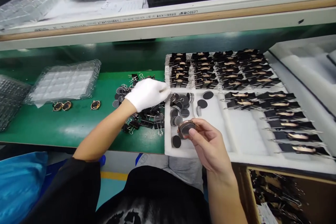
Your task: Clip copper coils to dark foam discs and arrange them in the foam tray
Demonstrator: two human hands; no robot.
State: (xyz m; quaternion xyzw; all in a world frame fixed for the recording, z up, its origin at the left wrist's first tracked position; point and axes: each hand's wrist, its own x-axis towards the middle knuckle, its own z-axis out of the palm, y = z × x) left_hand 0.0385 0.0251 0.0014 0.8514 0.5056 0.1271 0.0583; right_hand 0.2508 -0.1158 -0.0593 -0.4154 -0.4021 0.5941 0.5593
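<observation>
My right hand (pixel 210 143), bare, is closed on a round copper-rimmed watch case (pixel 188 126) with a dark disc on its face, above the front left of the white foam tray (pixel 210 119). My left hand (pixel 148 94), in a white glove, is closed at the tray's left edge, thumb and fingertips together. What they pinch, if anything, I cannot make out. Loose dark grey discs (pixel 176 141) lie in the tray just beyond the fingertips. Black binder clips (pixel 147 122) with wire handles are heaped on the green table below the gloved hand.
Rows of clamped pieces (pixel 231 75) fill the tray's back and right side. Watch cases (pixel 96 104) and a clear plastic tray (pixel 65 80) are at left. A shelf (pixel 168 21) spans the back. A box of clips (pixel 280 192) stands at lower right.
</observation>
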